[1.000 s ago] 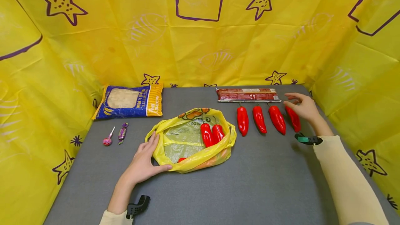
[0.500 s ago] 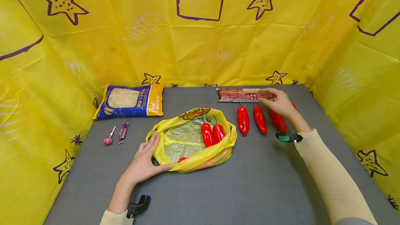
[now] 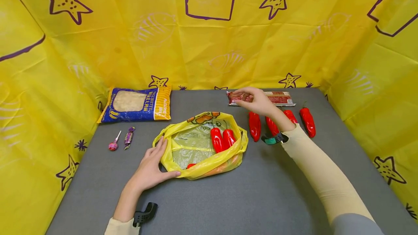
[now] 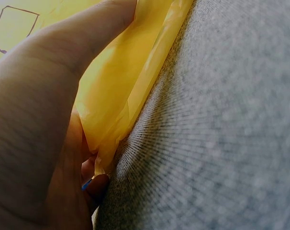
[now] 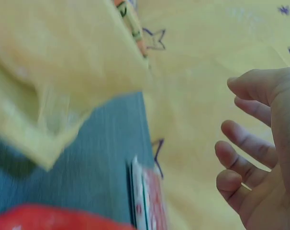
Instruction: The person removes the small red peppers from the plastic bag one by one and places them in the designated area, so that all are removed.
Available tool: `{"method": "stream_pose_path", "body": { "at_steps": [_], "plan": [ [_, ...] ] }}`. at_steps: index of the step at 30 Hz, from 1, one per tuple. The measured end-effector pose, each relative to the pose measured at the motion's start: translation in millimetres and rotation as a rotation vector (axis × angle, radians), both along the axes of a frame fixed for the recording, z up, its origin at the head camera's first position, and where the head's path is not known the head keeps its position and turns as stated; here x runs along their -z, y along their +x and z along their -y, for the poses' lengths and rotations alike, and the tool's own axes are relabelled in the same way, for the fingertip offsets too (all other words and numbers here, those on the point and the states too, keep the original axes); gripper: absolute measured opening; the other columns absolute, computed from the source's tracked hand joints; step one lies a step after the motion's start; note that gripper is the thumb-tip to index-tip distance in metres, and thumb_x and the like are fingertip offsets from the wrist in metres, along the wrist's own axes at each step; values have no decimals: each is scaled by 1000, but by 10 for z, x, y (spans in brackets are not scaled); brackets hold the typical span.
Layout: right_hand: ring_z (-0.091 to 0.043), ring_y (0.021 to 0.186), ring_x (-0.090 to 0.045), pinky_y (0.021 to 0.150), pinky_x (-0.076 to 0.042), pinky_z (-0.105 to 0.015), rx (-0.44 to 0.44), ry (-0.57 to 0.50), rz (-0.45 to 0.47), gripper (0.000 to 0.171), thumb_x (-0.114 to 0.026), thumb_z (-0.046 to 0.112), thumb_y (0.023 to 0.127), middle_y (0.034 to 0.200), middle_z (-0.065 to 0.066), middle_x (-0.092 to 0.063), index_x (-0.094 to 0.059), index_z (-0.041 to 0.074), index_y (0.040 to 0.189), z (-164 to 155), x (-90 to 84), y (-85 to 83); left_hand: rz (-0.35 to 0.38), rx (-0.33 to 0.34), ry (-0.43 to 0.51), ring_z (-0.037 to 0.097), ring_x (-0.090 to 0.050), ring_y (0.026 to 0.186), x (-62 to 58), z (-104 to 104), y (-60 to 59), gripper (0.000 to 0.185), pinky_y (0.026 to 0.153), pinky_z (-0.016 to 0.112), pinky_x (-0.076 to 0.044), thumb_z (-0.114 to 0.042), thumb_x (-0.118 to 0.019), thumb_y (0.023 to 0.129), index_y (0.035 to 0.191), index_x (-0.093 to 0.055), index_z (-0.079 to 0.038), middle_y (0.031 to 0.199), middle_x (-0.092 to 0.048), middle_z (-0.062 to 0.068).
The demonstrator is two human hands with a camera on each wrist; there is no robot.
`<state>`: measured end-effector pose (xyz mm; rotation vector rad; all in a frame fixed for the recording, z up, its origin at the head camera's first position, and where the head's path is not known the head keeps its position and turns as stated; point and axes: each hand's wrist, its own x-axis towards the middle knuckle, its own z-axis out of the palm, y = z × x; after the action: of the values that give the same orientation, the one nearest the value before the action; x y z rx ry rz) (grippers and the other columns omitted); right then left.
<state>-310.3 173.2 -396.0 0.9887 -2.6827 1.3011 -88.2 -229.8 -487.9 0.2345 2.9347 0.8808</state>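
Left hand [image 3: 151, 171] lies flat on the desk [image 3: 261, 198] at the near-left rim of the yellow bag [image 3: 199, 144]. Fingers nearly straight and relaxed along the rim, thumb laid against the bag's front edge. The left wrist view shows the bag's plastic [image 4: 121, 91] pressed against the thumb side of the hand; whether any fold is pinched cannot be told.

Right hand [image 3: 258, 100] hovers at the back of the desk, over the left end of the red packet [image 3: 277, 98]. Fingers loosely spread and slightly curled, thumb apart from them; nothing held. In the right wrist view the fingers [image 5: 240, 153] hang clear above the packet [image 5: 147, 201], with open air between; contact not seen.

Bag sits mid-desk, mouth open, between the two hands. Two red peppers [image 3: 222, 139] lie inside it, side by side, toward its right side. A bit of red and orange shows through the plastic at the front edge; can't identify it.

Four more peppers [image 3: 307, 122] lie in a row on the desk just in front of the packet, right of the bag. The right forearm crosses over the middle two, partly hiding them.

Back left: a blue and orange food pack [image 3: 135, 104]. In front of it, a lollipop [image 3: 113, 144] and a wrapped sweet [image 3: 128, 137], close together, well apart from the left hand.
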Motion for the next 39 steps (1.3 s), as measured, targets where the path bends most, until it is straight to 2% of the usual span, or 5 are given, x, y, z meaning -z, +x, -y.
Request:
{"method": "stream_pose_path", "body": {
  "at_steps": [7,15,23,33,39],
  "plan": [
    [-26,86,-61,74,-49,-38,-97,-40,-4,31,-76,15,99,107,-13,-73,-74,7,129,414,-71,-19,4,-2,-2,41,-33,146,-16,-6,-7,130,113,70,-36,-72,-82,78,171,-15,-12,179,-11,11],
    [-23,95,-67,82,-56,-45,-192,-31,10,31,-73,16,101,117,-15,-73,-73,8,131,855,-50,-56,5,0,5,41,-33,147,-30,-10,-7,130,113,70,-36,-71,-83,78,171,-16,-11,179,-11,11],
    [-21,94,-68,84,-56,-49,-309,-31,17,29,-73,16,102,119,-18,-73,-73,7,130,1256,57,36,21,-8,4,41,-31,148,-27,-9,0,130,113,71,-36,-72,-83,78,171,-16,-11,179,-10,11],
    [-12,87,-68,77,-56,-27,-444,81,55,27,-73,20,102,108,-1,-75,-75,10,127,1624,271,220,6,0,12,41,-32,148,-9,0,-11,129,112,70,-37,-71,-83,78,171,-16,-10,179,-11,10],
    [-12,81,-65,71,-50,-22,-538,152,71,23,-74,22,102,102,2,-75,-78,11,122,1811,341,289,3,2,13,41,-33,147,4,15,-11,129,112,70,-37,-72,-82,78,171,-17,-11,179,-11,10]
  ]
}}
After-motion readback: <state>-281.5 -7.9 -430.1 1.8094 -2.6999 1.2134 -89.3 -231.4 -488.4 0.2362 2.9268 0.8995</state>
